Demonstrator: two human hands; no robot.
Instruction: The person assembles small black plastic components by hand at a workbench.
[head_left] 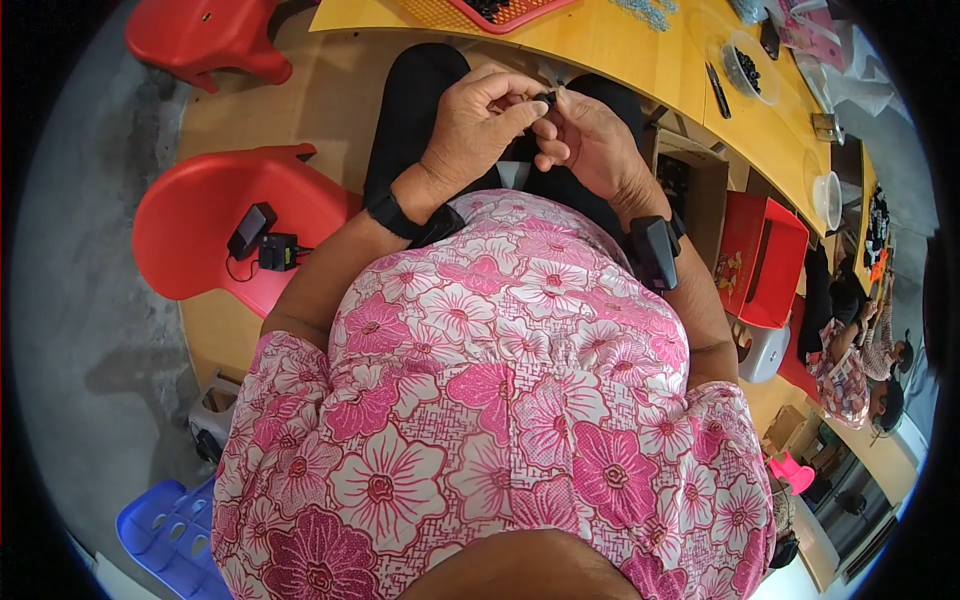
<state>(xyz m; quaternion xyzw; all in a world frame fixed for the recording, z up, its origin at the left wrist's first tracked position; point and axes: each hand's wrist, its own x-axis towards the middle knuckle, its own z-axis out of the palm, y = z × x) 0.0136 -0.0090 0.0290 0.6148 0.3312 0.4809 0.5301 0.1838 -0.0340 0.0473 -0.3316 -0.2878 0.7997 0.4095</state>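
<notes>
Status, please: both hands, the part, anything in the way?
Left hand pinching small black part. Right hand at it too, grip unclear. Part partly finger-covered. No obstruction visible.

Yellow table (665,70), along top and upper right. Red stool (195,40), upper left. Red chair (175,225), left, below it. Blue seat (160,535) with oval holes, lower left. White stool (768,352), partly hidden, right. Tan floor (250,125) around red chair; grey floor (85,270) farther left, soft shadow (140,372) across it.
</notes>
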